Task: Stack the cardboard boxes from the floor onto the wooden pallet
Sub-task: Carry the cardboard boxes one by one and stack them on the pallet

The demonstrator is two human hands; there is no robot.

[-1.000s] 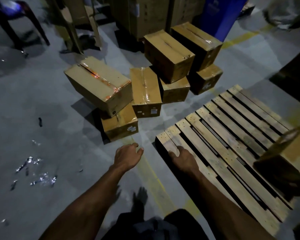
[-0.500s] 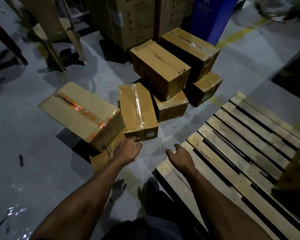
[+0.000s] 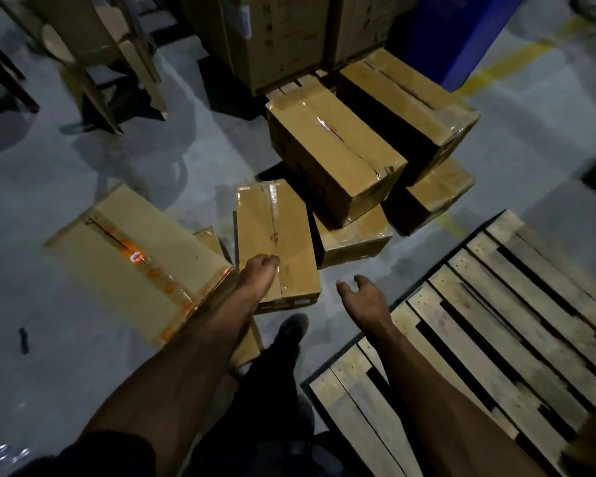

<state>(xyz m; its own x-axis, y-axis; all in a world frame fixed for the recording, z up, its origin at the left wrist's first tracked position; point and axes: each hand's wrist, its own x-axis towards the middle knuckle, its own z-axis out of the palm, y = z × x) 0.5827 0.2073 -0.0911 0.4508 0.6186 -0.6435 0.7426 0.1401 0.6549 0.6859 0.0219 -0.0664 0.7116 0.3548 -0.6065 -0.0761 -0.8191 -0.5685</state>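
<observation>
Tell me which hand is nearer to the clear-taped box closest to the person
Left. The left hand lies over the near end of the clear-taped box, apparently touching its top. The right hand hangs open above bare floor to the box's right, apart from it.

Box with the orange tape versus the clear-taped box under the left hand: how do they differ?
The orange-taped box is larger and sits tilted, propped on a smaller box; the clear-taped box is smaller and narrower and lies closer to level. The left hand is over the clear-taped box; no hand is on the orange-taped one. Both are sealed brown cardboard, off the wooden pallet.
</observation>
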